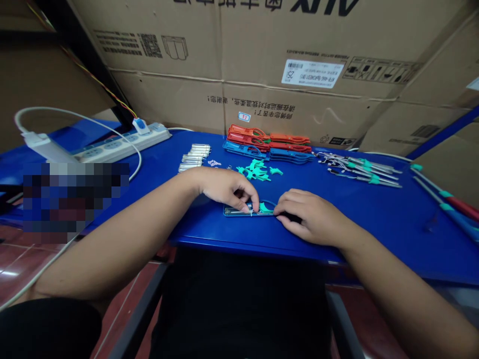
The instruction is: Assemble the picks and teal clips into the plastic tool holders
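Both left hand and right hand on a blue frame

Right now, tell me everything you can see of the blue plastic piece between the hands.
The blue plastic piece is a long, narrow, open frame lying flat on the blue table. A teal part sits in its right half, and a thin metal rod runs along it. The left hand's fingertips rest on it near the middle; the right hand's fingers touch its right end. The hands hide part of it.
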Demonstrator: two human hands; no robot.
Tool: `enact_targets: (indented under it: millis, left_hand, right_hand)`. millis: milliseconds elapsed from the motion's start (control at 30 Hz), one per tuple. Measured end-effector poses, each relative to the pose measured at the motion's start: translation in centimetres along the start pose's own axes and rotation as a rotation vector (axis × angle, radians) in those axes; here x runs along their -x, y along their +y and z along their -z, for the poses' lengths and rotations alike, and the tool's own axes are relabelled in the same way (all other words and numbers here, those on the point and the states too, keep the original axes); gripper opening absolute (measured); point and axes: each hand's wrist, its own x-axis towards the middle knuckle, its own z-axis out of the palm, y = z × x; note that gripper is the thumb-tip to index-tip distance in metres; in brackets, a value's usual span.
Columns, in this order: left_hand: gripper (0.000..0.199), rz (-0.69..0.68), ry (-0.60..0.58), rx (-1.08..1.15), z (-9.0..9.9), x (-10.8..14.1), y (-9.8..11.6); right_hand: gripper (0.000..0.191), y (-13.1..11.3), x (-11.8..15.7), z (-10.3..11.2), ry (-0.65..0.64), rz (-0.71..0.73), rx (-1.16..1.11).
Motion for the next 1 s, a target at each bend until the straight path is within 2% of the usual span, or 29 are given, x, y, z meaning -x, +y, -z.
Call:
enact_targets:
  millis: [200,433,567,667,733,1000]
  left_hand:
    - [0.028,-0.007,0.029,-0.074,0.0,0.2,0.5]
    - [0.028,-0.043,0.105,-0.296,0.0,0.4,1.1]
    - [0.026,-0.063,0.097,-0.269,0.1,0.4,0.9]
    - [0.027,-0.058,0.090,-0.208,0.1,0.3,0.5]
    - [0.027,-0.041,0.084,-0.180,0.1,0.3,0.3]
    - [0.026,-0.023,0.075,-0.148,0.1,0.2,0.1]
  right_hand:
    - [0.016,-0.1,0.0,0.1,0.026,-0.044,-0.047]
    - [0.011,0.1,0.0,-0.2,0.038,-0.205,-0.067]
    - [0.017,0.7,0.0,1.2,-0.030,-0.186,-0.159]
    - [0.025,1.7,0.3,2.8,-0.078,-0.236,-0.194]
    - [0.023,2.2,0.5,3.3,-0.105,-0.272,-0.179]
    - [0.021,2.3,0.4,2.2,-0.100,-0.207,-0.213]
